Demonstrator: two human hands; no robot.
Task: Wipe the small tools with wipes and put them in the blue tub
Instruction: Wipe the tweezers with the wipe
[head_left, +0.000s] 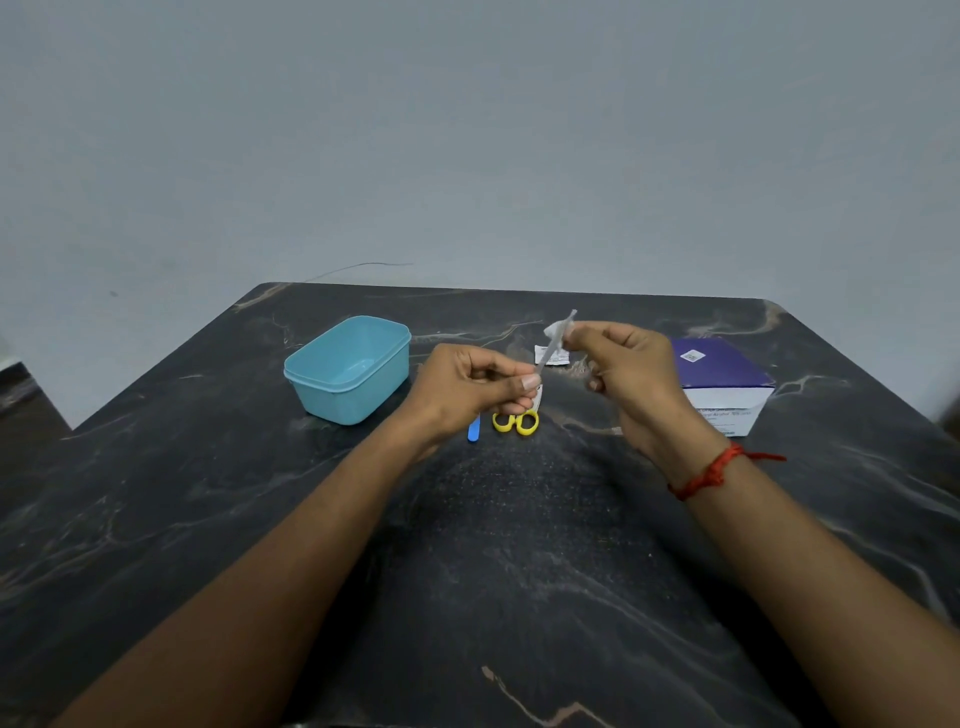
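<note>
My left hand (470, 387) pinches the lower end of a thin silver tool (556, 343) that slants up and to the right above the table. My right hand (618, 364) pinches a small white wipe (555, 328) against the tool's upper part. The blue tub (348, 369) stands open to the left of my hands, with nothing visible inside. Under my left hand lie small scissors with yellow handles (516, 422) and a blue-handled tool (473, 431), both partly hidden by the hand.
A purple and white box of wipes (722, 384) sits at the right, beside my right hand. A torn white wipe packet (550, 356) lies behind the hands. The dark marble table (519, 545) ends at a grey wall.
</note>
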